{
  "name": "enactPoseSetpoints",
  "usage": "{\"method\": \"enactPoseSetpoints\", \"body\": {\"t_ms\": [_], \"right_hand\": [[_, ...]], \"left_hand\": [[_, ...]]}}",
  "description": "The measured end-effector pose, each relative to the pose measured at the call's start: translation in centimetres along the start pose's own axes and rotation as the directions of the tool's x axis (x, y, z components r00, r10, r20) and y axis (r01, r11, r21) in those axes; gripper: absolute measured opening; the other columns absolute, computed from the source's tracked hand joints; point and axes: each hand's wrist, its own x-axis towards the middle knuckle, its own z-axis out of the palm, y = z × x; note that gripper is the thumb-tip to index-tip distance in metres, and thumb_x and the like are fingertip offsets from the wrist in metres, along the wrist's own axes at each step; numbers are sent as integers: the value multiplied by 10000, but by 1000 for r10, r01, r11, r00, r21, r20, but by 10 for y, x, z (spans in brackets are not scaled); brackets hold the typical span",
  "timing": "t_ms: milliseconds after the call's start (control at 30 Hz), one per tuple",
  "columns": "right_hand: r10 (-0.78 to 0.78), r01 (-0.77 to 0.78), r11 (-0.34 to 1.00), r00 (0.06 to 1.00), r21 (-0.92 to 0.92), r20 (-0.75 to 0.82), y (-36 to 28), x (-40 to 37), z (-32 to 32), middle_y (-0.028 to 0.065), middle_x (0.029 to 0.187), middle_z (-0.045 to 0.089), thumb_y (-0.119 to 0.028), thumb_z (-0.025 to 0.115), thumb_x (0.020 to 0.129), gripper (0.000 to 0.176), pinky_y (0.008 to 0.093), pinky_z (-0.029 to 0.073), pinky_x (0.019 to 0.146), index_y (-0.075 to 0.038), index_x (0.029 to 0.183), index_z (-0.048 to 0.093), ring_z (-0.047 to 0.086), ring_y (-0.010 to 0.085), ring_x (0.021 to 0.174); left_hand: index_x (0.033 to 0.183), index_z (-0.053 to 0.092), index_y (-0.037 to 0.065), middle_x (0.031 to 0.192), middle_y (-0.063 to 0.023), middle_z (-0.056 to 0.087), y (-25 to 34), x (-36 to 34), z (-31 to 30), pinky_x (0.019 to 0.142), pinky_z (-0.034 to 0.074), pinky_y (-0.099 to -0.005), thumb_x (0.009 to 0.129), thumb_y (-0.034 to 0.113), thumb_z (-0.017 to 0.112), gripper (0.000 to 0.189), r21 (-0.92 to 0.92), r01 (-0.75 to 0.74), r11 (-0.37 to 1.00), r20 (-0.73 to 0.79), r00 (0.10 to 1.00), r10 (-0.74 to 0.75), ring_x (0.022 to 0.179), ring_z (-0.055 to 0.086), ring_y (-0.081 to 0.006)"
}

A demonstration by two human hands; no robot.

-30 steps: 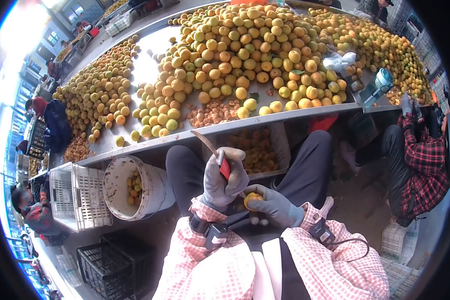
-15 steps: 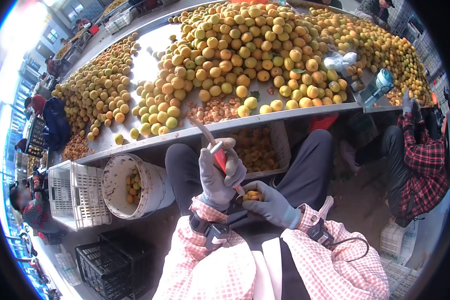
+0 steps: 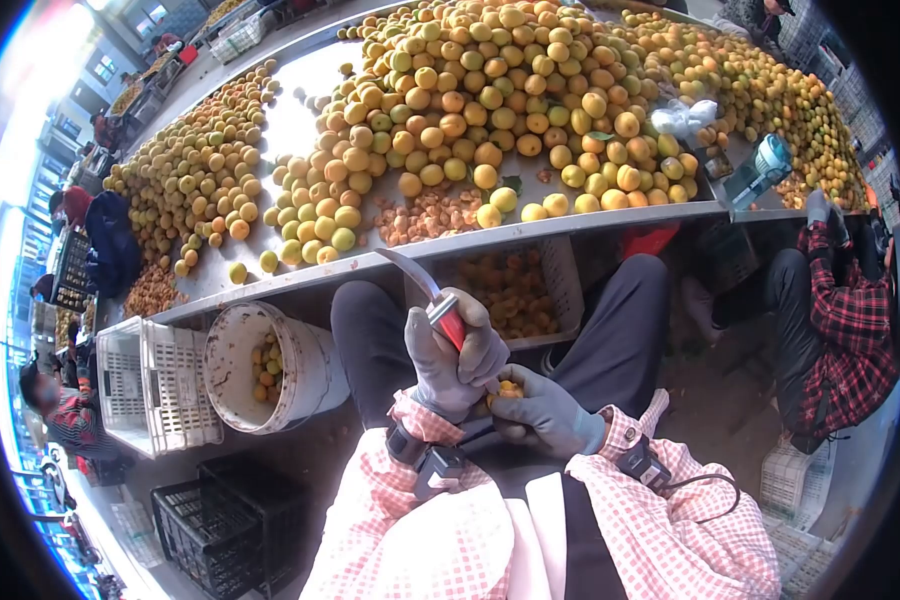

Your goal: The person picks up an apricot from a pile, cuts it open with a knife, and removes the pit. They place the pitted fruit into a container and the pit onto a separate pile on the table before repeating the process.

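- One apricot [image 3: 506,390], orange, low in front of the lap between the two knees, partly hidden by gloves.
- Clamped from below and from the side by the right hand [image 3: 550,412], in a grey glove, fingers curled around it.
- Pressed close against it from above, the left hand [image 3: 448,362], also gloved; both hands together, touching at the fruit.
- Closed tight in the left hand, a knife [image 3: 440,305] with a red handle, curved blade pointing up and away toward the table edge.
- Just behind the hands, under the table [image 3: 270,290], a white basket [image 3: 562,290] with cut fruit inside.
- To the left, a white bucket [image 3: 300,385], tilted, a few fruits in it.
- On the table, a big fruit pile [image 3: 490,100].
- At far right, a seated person's plaid sleeve [image 3: 850,320].
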Motion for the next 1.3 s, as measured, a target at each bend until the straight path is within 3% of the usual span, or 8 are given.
{"method": "enactPoseSetpoints", "body": {"t_ms": [200,400,633,767,833,933,1167,1300], "right_hand": [[20,-26,989,999,-147,-36,-2,1,-2,33,901,570,-168,622,928,368,187,377,494,-53,1230,447,463,50,576],[-26,19,958,999,-288,-20,-10,-3,-4,5,977,572,-171,644,916,429,195,424,608,-55,1282,453,519,46,721],[-68,82,980,994,-181,84,-13,-7,1,36,1232,524,-134,633,916,473,268,405,957,-24,1332,435,496,106,1115],[-201,213,934,977,-287,71,-9,0,4,87,1208,563,-141,631,911,454,300,436,924,-20,1308,448,556,165,1091],[-508,458,477,840,-750,190,-6,5,1,163,1146,592,-148,630,901,441,345,458,895,-12,1283,455,602,271,1048],[-483,472,194,809,-860,334,-20,8,-3,216,1095,595,-147,629,890,427,375,470,869,-7,1259,465,610,354,1005],[-408,428,553,887,-714,216,-12,12,-12,156,1134,604,-156,633,902,444,343,464,890,3,1274,450,611,227,1024],[-325,393,747,920,-537,220,-8,13,-16,90,1156,584,-131,627,908,456,310,465,875,-6,1299,428,582,156,1001]], "left_hand": [[1024,544,48,527,10,443,-1,-3,-4,402,317,-224,937,613,428,583,6,100,995,26,995,-100,395,358,-72],[1072,528,28,632,-24,509,8,8,21,472,394,-245,907,592,522,589,368,111,923,-141,988,-63,504,458,-92],[1042,544,3,529,15,447,1,4,17,378,295,-207,912,600,504,612,38,86,996,-25,996,-85,394,356,-58],[1011,557,7,522,17,442,4,8,25,373,289,-209,914,606,489,611,89,-28,996,29,999,25,383,345,-56],[996,554,8,522,15,443,5,8,27,371,287,-216,918,608,480,610,114,-59,992,18,998,58,378,336,-60],[987,552,14,518,14,440,4,5,25,368,283,-226,922,611,470,606,161,-114,980,4,993,115,375,325,-65],[1015,555,22,529,2,449,2,9,13,386,313,-232,931,591,474,581,101,0,995,-45,999,5,390,360,-79],[1038,554,14,599,-27,503,-1,14,25,465,405,-222,950,557,467,557,342,-31,939,-95,993,67,480,479,-95]]}}
